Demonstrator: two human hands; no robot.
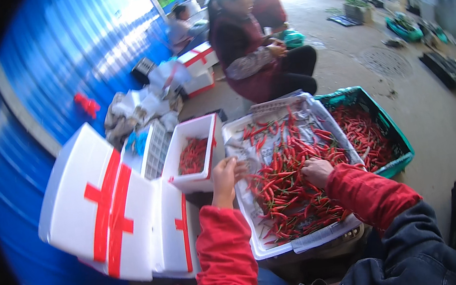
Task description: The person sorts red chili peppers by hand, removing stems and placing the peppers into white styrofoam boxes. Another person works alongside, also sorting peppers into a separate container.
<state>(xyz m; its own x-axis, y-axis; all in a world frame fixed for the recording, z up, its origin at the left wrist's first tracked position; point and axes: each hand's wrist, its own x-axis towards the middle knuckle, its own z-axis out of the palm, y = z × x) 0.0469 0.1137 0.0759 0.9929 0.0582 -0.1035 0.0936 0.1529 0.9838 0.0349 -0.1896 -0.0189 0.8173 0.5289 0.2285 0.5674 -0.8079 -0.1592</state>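
Note:
Before me stands a white shallow tray lined with printed paper, with red chili peppers with green stems heaped over it. My right hand reaches down into the heap, touching the peppers; its fingertips are hidden. Over the tray's left edge is my left hand, fingers bent and blurred, so whether it holds anything is unclear. Just left of it sits a white foam box with more red chilies inside. A green crate to the tray's right also contains red chilies.
Stacked white foam boxes with red tape stand at left, near a blue corrugated wall. Crumpled sheeting lies behind. A seated person is just beyond the tray. Dark crates line the right side.

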